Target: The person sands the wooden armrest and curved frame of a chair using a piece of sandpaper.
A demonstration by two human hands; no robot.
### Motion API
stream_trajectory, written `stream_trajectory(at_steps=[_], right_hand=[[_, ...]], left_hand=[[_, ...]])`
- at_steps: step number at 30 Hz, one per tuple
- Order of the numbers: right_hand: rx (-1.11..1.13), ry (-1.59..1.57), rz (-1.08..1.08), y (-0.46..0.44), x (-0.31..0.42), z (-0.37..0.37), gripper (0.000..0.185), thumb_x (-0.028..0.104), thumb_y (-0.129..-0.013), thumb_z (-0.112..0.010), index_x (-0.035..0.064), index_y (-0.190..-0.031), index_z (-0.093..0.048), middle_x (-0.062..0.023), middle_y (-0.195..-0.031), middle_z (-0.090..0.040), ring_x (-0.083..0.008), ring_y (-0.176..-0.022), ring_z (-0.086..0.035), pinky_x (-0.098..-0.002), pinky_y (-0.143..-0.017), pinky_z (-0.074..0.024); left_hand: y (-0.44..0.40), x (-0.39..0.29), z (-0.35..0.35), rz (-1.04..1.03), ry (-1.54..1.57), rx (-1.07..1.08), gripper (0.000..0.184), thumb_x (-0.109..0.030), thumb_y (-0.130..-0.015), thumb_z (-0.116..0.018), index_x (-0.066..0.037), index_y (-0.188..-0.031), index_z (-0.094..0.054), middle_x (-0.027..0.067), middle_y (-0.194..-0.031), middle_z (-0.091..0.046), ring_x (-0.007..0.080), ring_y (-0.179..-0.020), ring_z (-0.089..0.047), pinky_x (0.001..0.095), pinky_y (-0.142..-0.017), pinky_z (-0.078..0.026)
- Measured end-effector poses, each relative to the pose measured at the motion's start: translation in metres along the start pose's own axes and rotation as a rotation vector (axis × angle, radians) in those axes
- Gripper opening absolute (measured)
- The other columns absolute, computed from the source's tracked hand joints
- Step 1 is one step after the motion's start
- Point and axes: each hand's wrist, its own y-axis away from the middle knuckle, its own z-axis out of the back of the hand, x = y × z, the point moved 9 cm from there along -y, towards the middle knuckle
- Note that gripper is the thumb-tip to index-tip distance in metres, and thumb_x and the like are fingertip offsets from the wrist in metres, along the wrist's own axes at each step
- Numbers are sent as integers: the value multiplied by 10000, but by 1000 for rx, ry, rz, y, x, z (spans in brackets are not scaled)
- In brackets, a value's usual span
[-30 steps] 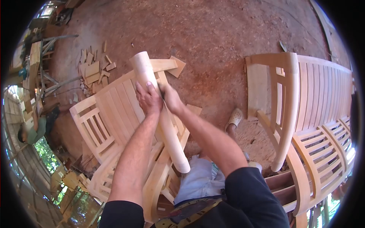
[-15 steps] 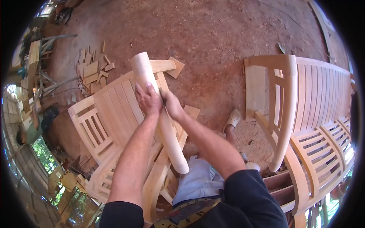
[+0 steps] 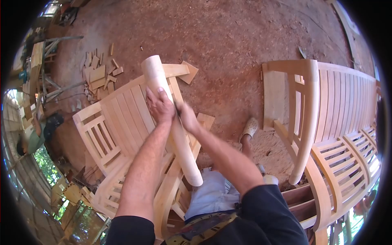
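A pale wooden bench armrest (image 3: 188,163), broad and rounded, slants across the middle of the view. My left hand (image 3: 160,107) grips its left side, with the thumb lying over the top. Against its right side is my right hand (image 3: 187,117), closed and smeared by motion. A thin dark piece (image 3: 177,108), perhaps sandpaper, shows between that hand and the wood. The armrest belongs to a slatted wooden bench (image 3: 126,112), which stands to the left of my legs.
On the right stands a second slatted bench (image 3: 330,102) with a similar armrest. Wood offcuts (image 3: 98,75) lie heaped on the reddish dirt floor (image 3: 228,45). My foot in a light clog (image 3: 250,127) is between the benches. Another person (image 3: 34,139) is at the far left.
My right hand has shifted very slightly along the armrest's right side, still blurred. My left hand keeps its place on the wood, and the benches have not moved.
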Motion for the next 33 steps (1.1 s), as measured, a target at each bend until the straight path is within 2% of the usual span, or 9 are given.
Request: stream_trajectory(at_steps=[2, 6, 9, 15, 18, 22, 26, 30, 33], right_hand=[[103, -91, -169, 80, -100, -9, 288, 170, -1020, -393, 18, -860, -578, -48, -785, -519, -171, -819, -511, -383, -739, -437], [-126, -352, -658, 159, -129, -1, 309, 179, -994, -411, 19, -931, -667, -74, -872, -616, -154, -867, -549, -368, -752, -453], [44, 136, -184, 30, -22, 4, 382, 171, -1020, -396, -9, -1086, -726, -114, -980, -683, -185, -953, -604, -399, -879, -498], [-47, -61, 11, -8, 48, 5, 369, 215, -1044, -386, -39, -1101, -648, -72, -974, -664, -168, -951, -579, -405, -913, -472], [119, 8, -300, 115, -91, -1, 398, 269, -1055, -343, 6, -989, -635, -87, -877, -582, -179, -875, -557, -367, -792, -456], [9, 29, -534, 184, -106, 8, 396, 250, -1042, -361, -4, -1033, -665, -98, -866, -621, -185, -861, -563, -386, -771, -472], [9, 165, 0, 30, 4, 6, 350, 219, -1042, -387, -17, -981, -639, -44, -880, -588, -183, -836, -531, -374, -764, -468], [-121, -18, 26, -6, 12, 4, 367, 262, -1059, -404, -30, -1054, -625, -67, -938, -591, -192, -847, -536, -381, -770, -469], [108, -1, -283, 103, -94, -6, 371, 272, -1078, -345, 6, -979, -584, -83, -871, -587, -165, -851, -531, -393, -777, -456]], left_hand=[[0, 4, -1, 11, -30, -4, 759, -485, -1052, -400, 86, -1548, -327, 344, -1498, -458, 464, -1414, -427, 516, -1204, -315], [-1, 2, 0, 13, -28, -14, 768, -499, -1051, -403, 86, -1543, -331, 340, -1500, -457, 468, -1405, -434, 519, -1203, -312], [0, 2, -1, 7, -8, -9, 771, -508, -1050, -410, 90, -1532, -344, 340, -1485, -472, 471, -1393, -443, 519, -1196, -319], [-1, 5, -1, -3, 4, -10, 757, -506, -1048, -426, 73, -1530, -358, 338, -1458, -497, 472, -1383, -451, 517, -1172, -352], [2, 4, 1, 28, -33, 8, 754, -501, -1055, -407, 60, -1552, -317, 327, -1487, -467, 471, -1397, -437, 529, -1179, -345], [1, 2, 0, 15, -78, -11, 748, -509, -1068, -375, 41, -1571, -308, 307, -1494, -472, 457, -1380, -465, 522, -1164, -363], [0, 2, 0, 33, -25, 41, 765, -518, -1060, -380, 52, -1562, -298, 316, -1498, -458, 459, -1420, -421, 528, -1195, -335], [-1, 1, 0, 32, -27, 58, 775, -525, -1059, -379, 55, -1565, -291, 318, -1502, -451, 455, -1424, -419, 526, -1199, -337], [0, 3, -1, 43, -45, 50, 781, -526, -1056, -378, 54, -1570, -284, 319, -1520, -431, 449, -1428, -418, 524, -1203, -336]])
